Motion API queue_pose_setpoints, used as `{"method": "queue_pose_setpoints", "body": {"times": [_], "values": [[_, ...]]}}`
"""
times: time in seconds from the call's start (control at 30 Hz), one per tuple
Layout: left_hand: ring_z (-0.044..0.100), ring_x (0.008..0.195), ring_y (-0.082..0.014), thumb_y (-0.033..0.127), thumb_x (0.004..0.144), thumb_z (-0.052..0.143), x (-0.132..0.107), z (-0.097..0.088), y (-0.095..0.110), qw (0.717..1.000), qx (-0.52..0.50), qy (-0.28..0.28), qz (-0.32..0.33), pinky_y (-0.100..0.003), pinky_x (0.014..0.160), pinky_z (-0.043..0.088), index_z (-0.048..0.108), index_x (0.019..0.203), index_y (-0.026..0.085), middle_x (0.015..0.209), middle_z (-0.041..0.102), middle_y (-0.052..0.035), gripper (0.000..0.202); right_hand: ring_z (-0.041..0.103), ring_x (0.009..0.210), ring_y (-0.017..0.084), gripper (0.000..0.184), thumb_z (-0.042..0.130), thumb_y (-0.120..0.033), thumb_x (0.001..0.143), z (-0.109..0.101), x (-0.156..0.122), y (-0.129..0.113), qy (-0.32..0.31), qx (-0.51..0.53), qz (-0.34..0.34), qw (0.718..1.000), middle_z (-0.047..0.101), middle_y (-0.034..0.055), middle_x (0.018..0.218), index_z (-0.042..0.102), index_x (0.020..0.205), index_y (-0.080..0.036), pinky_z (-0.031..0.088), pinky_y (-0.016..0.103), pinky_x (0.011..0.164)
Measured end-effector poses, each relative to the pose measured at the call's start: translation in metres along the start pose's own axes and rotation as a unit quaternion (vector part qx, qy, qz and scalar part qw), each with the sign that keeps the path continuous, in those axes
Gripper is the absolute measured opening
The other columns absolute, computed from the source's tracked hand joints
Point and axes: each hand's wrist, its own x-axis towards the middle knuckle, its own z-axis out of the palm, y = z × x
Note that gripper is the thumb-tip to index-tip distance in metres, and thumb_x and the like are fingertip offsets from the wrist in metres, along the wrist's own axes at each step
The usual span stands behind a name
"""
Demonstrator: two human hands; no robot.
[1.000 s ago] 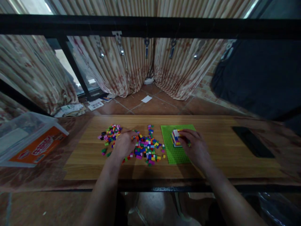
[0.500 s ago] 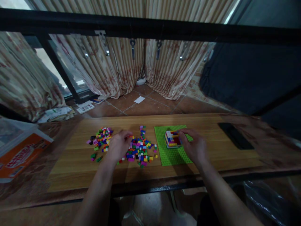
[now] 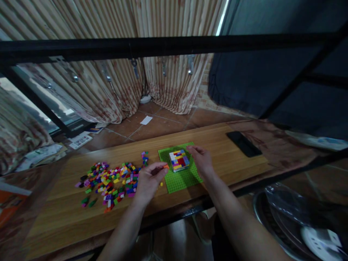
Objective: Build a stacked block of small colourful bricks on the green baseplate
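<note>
A small orange brick [image 3: 166, 166] is pinched between the thumb and forefinger of my left hand [image 3: 149, 180], at the left edge of the green baseplate [image 3: 174, 185]. On that plate stands a low square block build [image 3: 179, 161], with white, yellow, red, blue and purple bricks on top. My right hand [image 3: 201, 162] hovers just right of the build, thumb and fingertips together; whatever they may hold is too small to make out. Loose coloured bricks [image 3: 116, 180] lie in a spread pile left of my left hand, which hides part of them.
The wooden board [image 3: 62, 203] carries everything. A black phone [image 3: 243, 144] lies at its right end. An orange-and-white box [image 3: 12, 203] stands at the far left. Low on the right are a round dark container and clear plastic [image 3: 285, 203]. A dark metal bar [image 3: 163, 45] crosses beyond the board.
The view has turned to the right. My left hand has come from the brick pile to the baseplate's edge with the orange brick. My right hand has drawn slightly away from the build.
</note>
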Motion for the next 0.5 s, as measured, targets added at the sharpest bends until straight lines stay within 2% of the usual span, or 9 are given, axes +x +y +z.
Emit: {"method": "queue_pose_setpoints", "body": {"times": [0.17,0.27,0.4,0.5], "values": [[0.067,0.077,-0.0155,0.025,0.069,0.073,0.006,0.027,0.011,0.999,0.041,-0.018,0.012,-0.028,0.074,0.053,0.073,0.086,0.017,0.086,0.074,-0.0032,0.02,0.058,0.066,0.016,0.024,0.07,-0.042,0.062,-0.001,0.005,0.006,-0.029,-0.001,0.0,1.0,0.068,0.0019,0.067,0.07,0.066,-0.018,0.044,0.029,0.064],[0.067,0.08,-0.0161,0.026,0.077,0.065,0.012,0.042,0.014,0.987,0.147,-0.006,0.064,-0.03,0.077,0.054,0.072,0.093,0.019,0.094,0.073,-0.0039,0.018,0.06,0.07,0.018,0.025,0.069,-0.042,0.063,-0.004,0.007,0.007,-0.043,0.001,0.009,0.999,0.07,0.0022,0.07,0.07,0.07,-0.018,0.046,0.03,0.067],[0.064,0.085,-0.0155,0.024,0.083,0.061,0.014,0.056,0.014,0.928,0.34,0.049,0.146,-0.031,0.083,0.052,0.073,0.099,0.025,0.098,0.07,-0.0023,0.02,0.062,0.073,0.018,0.026,0.066,-0.043,0.065,-0.007,0.01,0.007,-0.062,-0.005,0.017,0.998,0.07,0.0024,0.07,0.069,0.071,-0.018,0.047,0.031,0.07],[0.062,0.094,-0.017,0.023,0.084,0.063,0.012,0.062,0.008,0.89,0.407,0.099,0.182,-0.031,0.088,0.05,0.074,0.101,0.027,0.102,0.066,-0.0035,0.021,0.062,0.073,0.018,0.024,0.066,-0.043,0.064,-0.008,0.013,0.007,-0.064,0.004,0.024,0.998,0.07,0.0028,0.07,0.068,0.069,-0.019,0.047,0.03,0.07]]}}
